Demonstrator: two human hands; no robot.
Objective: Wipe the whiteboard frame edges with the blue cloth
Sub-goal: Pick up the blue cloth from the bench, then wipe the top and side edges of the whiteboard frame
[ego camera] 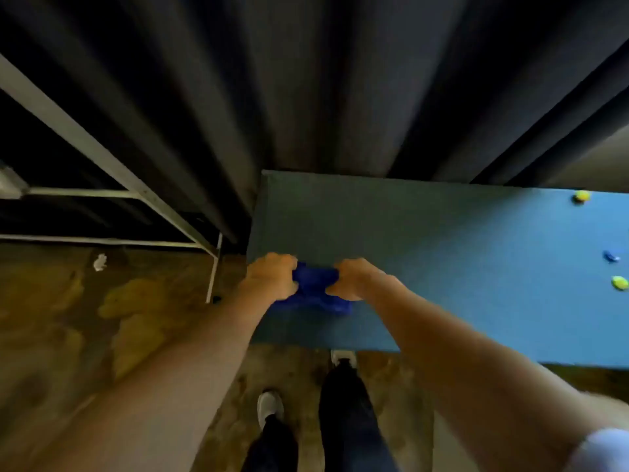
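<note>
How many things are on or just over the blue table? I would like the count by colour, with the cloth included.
Blue: 2, the cloth and one small piece.
Yellow: 2 small pieces, one farther, one nearer.
Total: 4.

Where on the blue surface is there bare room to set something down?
The blue surface is bare across its middle, between the right hand and the small coloured pieces at its right end, and along the far edge by the dark curtain. It is crowded near the left end, where the left hand and right hand grip the blue cloth.
</note>
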